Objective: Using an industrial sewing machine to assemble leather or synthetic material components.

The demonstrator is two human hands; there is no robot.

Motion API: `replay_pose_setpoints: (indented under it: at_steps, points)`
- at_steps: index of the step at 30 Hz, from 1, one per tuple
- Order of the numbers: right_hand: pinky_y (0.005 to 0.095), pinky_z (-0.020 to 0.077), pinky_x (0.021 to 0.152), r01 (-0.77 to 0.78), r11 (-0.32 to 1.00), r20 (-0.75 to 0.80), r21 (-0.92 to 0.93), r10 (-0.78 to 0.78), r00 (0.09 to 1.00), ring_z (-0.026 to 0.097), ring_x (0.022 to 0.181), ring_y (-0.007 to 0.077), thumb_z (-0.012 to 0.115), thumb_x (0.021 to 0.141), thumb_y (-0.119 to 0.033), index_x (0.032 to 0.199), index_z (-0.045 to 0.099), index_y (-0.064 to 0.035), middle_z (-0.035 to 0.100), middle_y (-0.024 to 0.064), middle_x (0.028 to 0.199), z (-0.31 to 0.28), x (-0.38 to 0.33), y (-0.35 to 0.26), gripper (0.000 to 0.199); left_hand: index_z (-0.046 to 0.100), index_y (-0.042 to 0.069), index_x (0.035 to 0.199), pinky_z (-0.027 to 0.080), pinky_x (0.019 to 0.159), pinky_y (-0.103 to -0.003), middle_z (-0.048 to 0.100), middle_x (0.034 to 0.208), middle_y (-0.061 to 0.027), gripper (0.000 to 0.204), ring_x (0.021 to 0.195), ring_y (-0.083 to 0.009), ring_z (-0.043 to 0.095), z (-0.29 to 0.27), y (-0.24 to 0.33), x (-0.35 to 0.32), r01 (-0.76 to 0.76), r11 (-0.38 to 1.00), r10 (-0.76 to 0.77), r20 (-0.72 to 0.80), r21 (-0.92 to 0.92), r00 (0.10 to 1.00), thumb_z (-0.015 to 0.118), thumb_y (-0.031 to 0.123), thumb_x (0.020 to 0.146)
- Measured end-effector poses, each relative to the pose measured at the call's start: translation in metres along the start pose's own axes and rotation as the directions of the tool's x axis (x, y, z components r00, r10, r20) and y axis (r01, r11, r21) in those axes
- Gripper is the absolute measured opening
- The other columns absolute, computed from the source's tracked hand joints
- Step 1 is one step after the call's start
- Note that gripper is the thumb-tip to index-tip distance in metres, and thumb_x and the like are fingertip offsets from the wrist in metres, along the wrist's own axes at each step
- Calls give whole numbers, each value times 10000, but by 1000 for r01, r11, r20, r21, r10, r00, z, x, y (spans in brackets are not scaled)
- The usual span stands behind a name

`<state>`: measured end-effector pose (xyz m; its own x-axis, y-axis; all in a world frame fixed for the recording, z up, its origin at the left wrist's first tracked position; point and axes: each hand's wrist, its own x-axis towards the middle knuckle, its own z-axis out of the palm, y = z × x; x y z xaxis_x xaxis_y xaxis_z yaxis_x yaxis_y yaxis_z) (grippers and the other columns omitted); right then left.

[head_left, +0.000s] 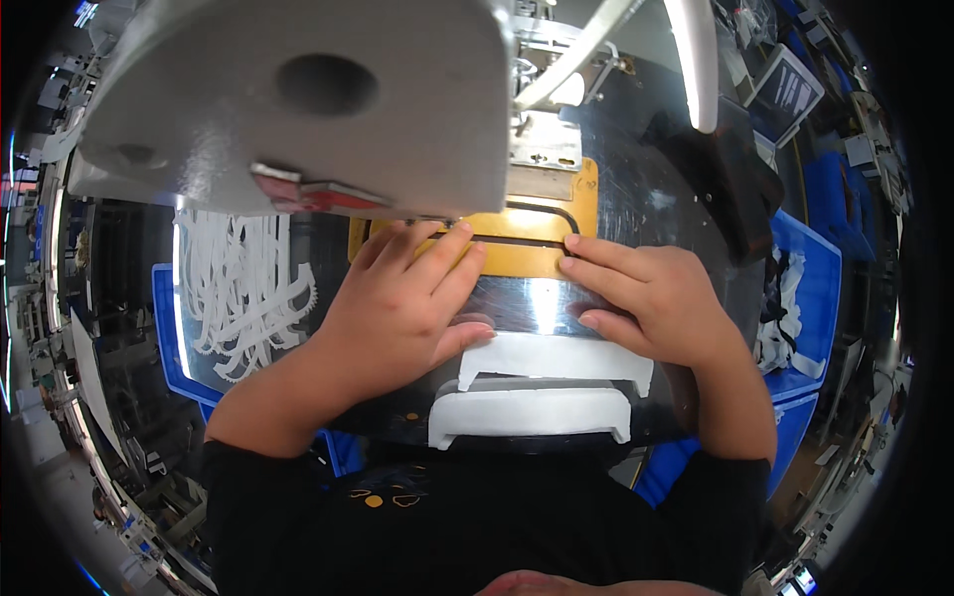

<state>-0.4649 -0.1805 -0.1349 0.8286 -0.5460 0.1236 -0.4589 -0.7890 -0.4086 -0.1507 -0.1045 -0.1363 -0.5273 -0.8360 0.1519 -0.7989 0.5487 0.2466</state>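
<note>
A flat yellow plate [522, 262] with a black-edged slot lies under the front of a large grey machine head [427, 119]. My left hand [393, 298] rests on the plate's left part, its fingers stretched out and its thumb near a white piece. Some of its fingertips are hidden by the machine head. At the plate's right end, my right hand [656, 293] touches the edge with straight fingers, thumb held apart. Two white curved strips with bent ends lie close to me, a farther strip [556, 358] and a nearer strip [532, 413].
Many white toothed strips [234, 283] hang over a blue bin [164, 328] at the left. Another blue bin [820, 288] at the right holds white and dark pieces. A black device [730, 189] stands at the right, beyond my right hand. A metal clamp [547, 149] sits over the plate.
</note>
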Motion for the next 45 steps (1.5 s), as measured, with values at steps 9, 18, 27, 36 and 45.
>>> replay_pose_setpoints:
  at_steps: [9,18,27,36,45]
  points:
    - [333,586,733,10,999,-8,-51,-10,1000,751,858,219,844,890,-291,1290,772,-149,733,8,1408,-2,-3,-4,430,656,-22,1412,433,1182,-559,618,1486,-221,743,1339,-404,547,4,8,-2,3,1000,-3,9,11,1000,780,531,931]
    - [347,599,739,39,996,0,-82,-39,999,759,861,230,846,891,-280,1278,773,-144,735,14,1389,-1,4,-7,416,662,-25,1398,419,1204,-575,618,1482,-224,745,1374,-411,540,2,6,-2,12,998,-14,48,54,999,753,561,947]
    - [360,579,801,0,990,73,-139,10,997,717,945,226,852,863,-259,1250,771,-133,734,32,1369,-8,6,-12,415,641,-23,1425,404,1208,-577,603,1504,-230,759,1392,-414,537,6,8,-3,9,1000,-9,40,4,999,741,564,954]
    - [451,523,1022,96,981,-31,-168,-102,994,667,1201,296,844,866,-220,1252,756,-66,719,103,1373,2,11,-16,425,581,-20,1504,363,1231,-600,559,1569,-226,833,1454,-425,499,6,12,2,0,999,4,97,-40,995,741,577,946]
    - [453,528,1022,61,986,-15,-158,-65,998,688,1182,302,841,880,-250,1260,750,-71,718,131,1345,-2,8,-17,430,539,63,1584,301,1267,-628,484,1656,-213,839,1529,-400,447,11,18,2,-22,998,30,150,-57,988,680,621,974]
